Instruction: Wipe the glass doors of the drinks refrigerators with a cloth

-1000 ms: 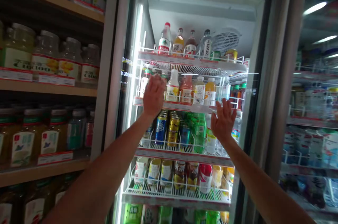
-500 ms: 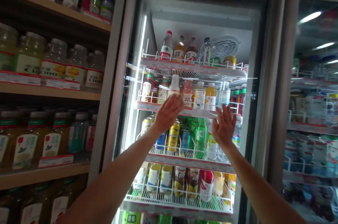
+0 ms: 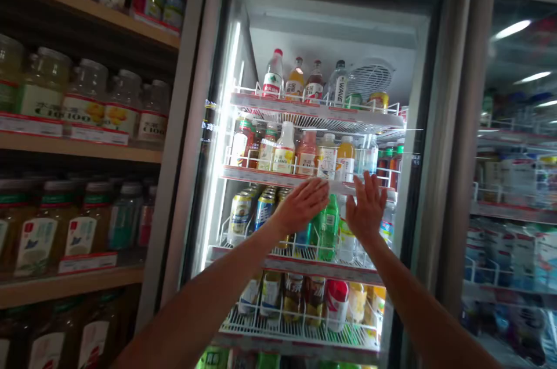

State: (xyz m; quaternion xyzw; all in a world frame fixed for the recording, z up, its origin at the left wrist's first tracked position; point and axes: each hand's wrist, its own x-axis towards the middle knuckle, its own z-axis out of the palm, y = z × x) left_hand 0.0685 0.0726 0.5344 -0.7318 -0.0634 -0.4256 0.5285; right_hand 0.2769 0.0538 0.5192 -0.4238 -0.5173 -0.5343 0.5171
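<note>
My left hand [image 3: 302,205] is raised in front of the lit drinks fridge, fingers stretched out toward the right and nothing held. It overlaps the front of a shelf edge [image 3: 261,176] and hides part of the cans behind. To its right, my right hand [image 3: 366,206] is up with fingers spread, also holding nothing. Between the two hands a green bottle [image 3: 328,227] shows. Just above them stand a yellow-orange bottle [image 3: 346,159] and a pink bottle [image 3: 307,154]. Whether either hand touches the glass cannot be made out.
Wooden shelves [image 3: 78,140] with rows of bottled drinks stand on the left. A second glass-fronted fridge [image 3: 513,206] is on the right, past metal door frames [image 3: 456,125]. Upper and lower racks hold more bottles, among them a red-capped one [image 3: 272,76].
My left hand has moved right and slightly down, closer to my right hand, uncovering the white-capped bottle. My right hand has shifted only slightly left.
</note>
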